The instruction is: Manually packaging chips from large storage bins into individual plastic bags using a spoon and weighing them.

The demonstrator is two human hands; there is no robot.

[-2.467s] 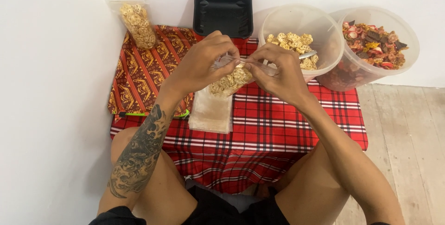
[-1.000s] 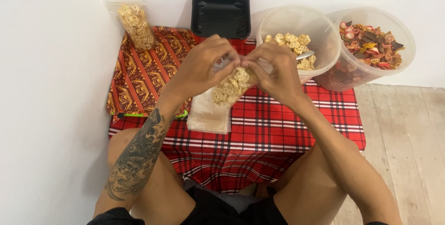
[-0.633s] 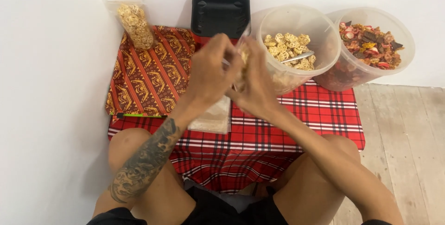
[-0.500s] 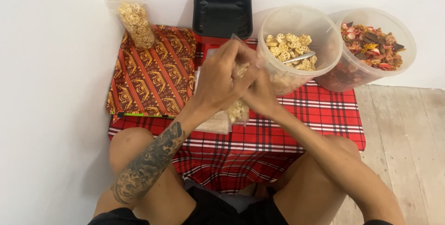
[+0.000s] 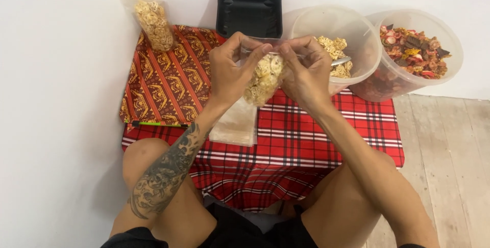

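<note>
At the far left, against the white wall, a filled bag (image 5: 153, 23) of pale ring-shaped snacks stands upright on the far edge of an orange patterned cloth (image 5: 163, 82), and a green pen (image 5: 158, 124) lies along that cloth's near edge. Right of it, the left hand (image 5: 232, 69) pinches the top left corner of a small clear bag (image 5: 263, 77), thumb and forefinger closed on the plastic. The bag hangs in the air over the red plaid cloth (image 5: 301, 140), its lower half packed with the same pale yellow, wheel-like snacks and its upper part an empty, see-through strip stretched flat between the two hands. Below it, a stack of empty clear bags (image 5: 235, 125) lies flat on the plaid cloth, just near of the held bag. Beyond the hands, a black tray (image 5: 250, 10) leans at the wall. The right hand (image 5: 306, 72) grips the bag's top right corner, its fingertips likewise clamped on the plastic, so the snack-filled part hangs between and just below the two pinches. Right of that hand sits a clear tub (image 5: 347, 28) holding more pale snacks and a metal spoon (image 5: 341, 61), and at the far right a second tub (image 5: 423, 49) holds a red and brown mix.
</note>
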